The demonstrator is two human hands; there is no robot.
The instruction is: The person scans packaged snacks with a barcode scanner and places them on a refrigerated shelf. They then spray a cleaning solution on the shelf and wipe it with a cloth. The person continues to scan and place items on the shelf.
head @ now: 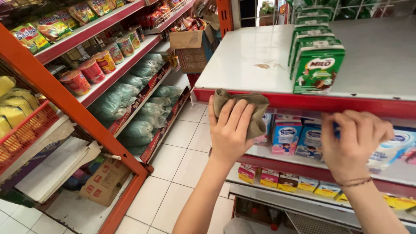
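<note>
My left hand presses a crumpled olive-brown cloth against the red front edge of the white top shelf. My right hand reaches into the shelf below, fingers curled on a small blue drink carton that is partly hidden behind it. On the top shelf stands a row of green drink cartons. A brownish smear marks the white surface to their left.
More pink and blue cartons line the lower shelf, with small boxes beneath. Across the tiled aisle an orange rack holds cup noodles, green bagged goods and cardboard boxes.
</note>
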